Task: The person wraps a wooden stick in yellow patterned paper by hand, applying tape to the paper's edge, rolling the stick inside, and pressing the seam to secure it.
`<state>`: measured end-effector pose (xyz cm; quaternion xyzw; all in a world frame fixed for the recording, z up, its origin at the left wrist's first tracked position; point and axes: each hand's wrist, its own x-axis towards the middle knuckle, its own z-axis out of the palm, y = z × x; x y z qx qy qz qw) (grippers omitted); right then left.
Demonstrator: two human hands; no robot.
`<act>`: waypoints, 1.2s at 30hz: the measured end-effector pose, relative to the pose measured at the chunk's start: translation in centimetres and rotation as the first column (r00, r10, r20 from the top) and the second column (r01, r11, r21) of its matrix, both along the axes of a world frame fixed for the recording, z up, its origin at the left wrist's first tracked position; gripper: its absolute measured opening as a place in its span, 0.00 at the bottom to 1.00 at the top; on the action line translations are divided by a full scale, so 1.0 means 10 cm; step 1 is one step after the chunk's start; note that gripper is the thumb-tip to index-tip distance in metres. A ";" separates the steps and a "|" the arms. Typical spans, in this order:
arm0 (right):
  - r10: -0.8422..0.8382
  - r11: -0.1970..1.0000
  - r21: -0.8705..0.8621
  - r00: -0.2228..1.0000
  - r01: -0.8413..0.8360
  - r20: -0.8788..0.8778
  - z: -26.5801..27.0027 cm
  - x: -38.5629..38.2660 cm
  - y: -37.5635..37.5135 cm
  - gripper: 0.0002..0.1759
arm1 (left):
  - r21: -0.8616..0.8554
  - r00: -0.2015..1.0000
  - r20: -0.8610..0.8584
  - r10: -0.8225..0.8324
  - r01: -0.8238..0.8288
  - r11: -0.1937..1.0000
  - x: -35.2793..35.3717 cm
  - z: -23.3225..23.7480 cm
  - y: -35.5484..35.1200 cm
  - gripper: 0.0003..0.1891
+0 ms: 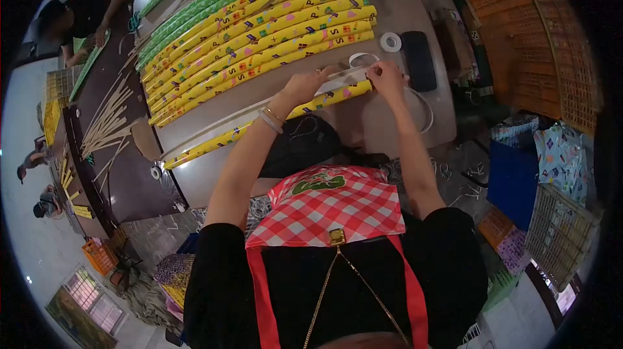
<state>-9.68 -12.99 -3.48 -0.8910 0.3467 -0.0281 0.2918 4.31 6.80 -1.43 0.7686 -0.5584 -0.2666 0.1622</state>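
Two hands work one yellow patterned paper roll (334, 96) at table's (383, 118) near side, left hand (302, 88) over pale strip (346, 77), grip unclear, right hand (387, 80) pinching strip near roll's end, apparently keeping it straight alongside.

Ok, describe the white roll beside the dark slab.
Find the yellow rolls. Beyond their right-hand ends lies a dark rectangular slab; the white roll sits just left of it. It's a flat ring, unlike the loose white loop by the right hand.
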 end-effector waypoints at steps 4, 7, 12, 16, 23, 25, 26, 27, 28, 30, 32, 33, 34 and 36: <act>0.029 0.988 -0.150 0.993 -0.046 -0.114 0.04 0.01 0.03 0.09 | 0.030 0.999 -0.011 0.031 -0.031 0.999 0.02 -0.10 0.06 0.20; 0.001 0.979 -0.204 0.994 -0.024 -0.110 0.09 0.01 0.09 0.09 | 0.084 0.993 0.008 0.121 -0.121 0.989 -0.04 -0.11 0.06 0.16; 0.024 0.956 -0.292 1.000 -0.025 -0.007 0.19 0.01 0.13 0.07 | 0.011 0.981 -0.036 0.192 -0.191 0.981 -0.09 -0.20 0.06 0.13; 0.195 0.932 -0.341 0.964 -0.125 0.179 0.40 0.10 0.29 0.06 | -0.028 0.954 -0.017 0.301 -0.301 0.953 -0.12 -0.24 0.09 0.11; 0.398 0.892 -0.266 0.915 -0.367 0.071 0.20 0.27 0.50 0.07 | -0.022 0.962 0.034 0.270 -0.270 0.963 -0.13 -0.15 0.05 0.11; 0.420 0.882 -0.246 0.907 -0.402 0.024 0.17 0.31 0.52 0.07 | -0.067 0.958 0.021 0.286 -0.284 0.956 -0.15 -0.16 0.08 0.10; 0.428 0.870 -0.262 0.904 -0.417 -0.019 0.17 0.32 0.53 0.07 | -0.112 0.956 0.009 0.293 -0.291 0.950 -0.15 -0.14 0.08 0.10; 0.433 0.858 -0.277 0.899 -0.432 -0.063 0.16 0.33 0.53 0.08 | -0.114 0.954 0.006 0.299 -0.297 0.948 -0.16 -0.13 0.07 0.10; 0.438 0.855 -0.278 0.897 -0.438 -0.066 0.17 0.33 0.53 0.08 | -0.105 0.955 0.007 0.297 -0.294 0.950 -0.15 -0.13 0.06 0.09; 0.445 0.849 -0.282 0.893 -0.446 -0.074 0.18 0.33 0.53 0.07 | -0.097 0.955 0.005 0.298 -0.296 0.950 -0.15 -0.13 0.05 0.09; 0.472 0.826 -0.320 0.880 -0.464 -0.058 0.19 0.32 0.55 0.07 | -0.080 0.966 0.032 0.257 -0.254 0.964 -0.14 -0.11 0.04 0.11; 0.495 0.804 -0.355 0.868 -0.476 -0.044 0.18 0.31 0.55 0.07 | -0.081 0.965 0.030 0.260 -0.257 0.963 -0.13 -0.10 0.02 0.11; 0.497 0.802 -0.358 0.867 -0.478 -0.044 0.16 0.31 0.56 0.07 | -0.045 0.961 0.036 0.275 -0.273 0.961 -0.14 -0.10 0.00 0.11; 0.461 0.809 -0.358 0.881 -0.467 -0.107 0.12 0.32 0.60 0.07 | -0.009 0.956 0.037 0.291 -0.291 0.957 -0.13 -0.10 -0.02 0.11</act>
